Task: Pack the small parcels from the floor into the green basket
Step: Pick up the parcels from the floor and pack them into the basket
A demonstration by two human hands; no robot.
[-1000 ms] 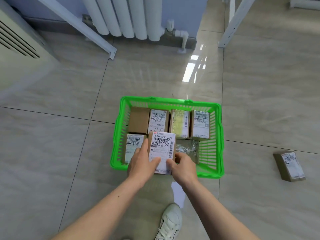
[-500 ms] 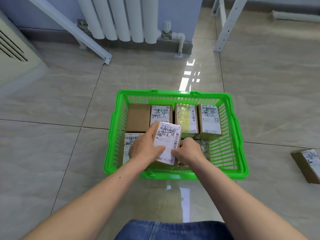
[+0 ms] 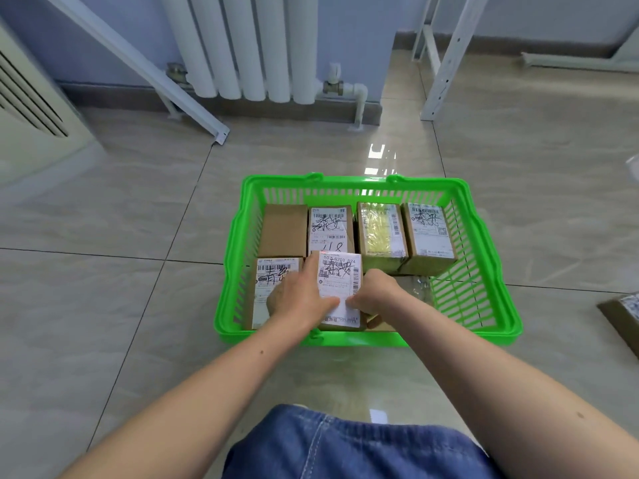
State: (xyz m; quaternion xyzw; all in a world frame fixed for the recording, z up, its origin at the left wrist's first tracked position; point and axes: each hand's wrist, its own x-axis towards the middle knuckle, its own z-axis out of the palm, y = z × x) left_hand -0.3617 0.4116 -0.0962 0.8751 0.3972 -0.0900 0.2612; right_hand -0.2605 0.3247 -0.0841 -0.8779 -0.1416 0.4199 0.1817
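- Since half a second ago our parcel (image 3: 340, 288) has sunk lower into the green basket (image 3: 498, 326), its near end now down by the front wall; the camera has drawn nearer and the basket fills more of the view
- We hold that parcel from both sides; our left hand (image 3: 300, 299) curls round its left edge with the thumb pressed on the white label; our right hand (image 3: 375, 293) pinches the right edge, fingers curled
- It sits in the near row, just beside a labelled parcel (image 3: 269, 288) on the left, which our left hand partly covers
- Four more parcels (image 3: 356, 233) stand side by side along the far wall; the leftmost shows plain brown card
- One further parcel (image 3: 622, 319) lies on the floor tiles (image 3: 103, 305) at the right edge of the view, well apart from the basket
- A white radiator (image 3: 249, 46) hangs on the wall beyond
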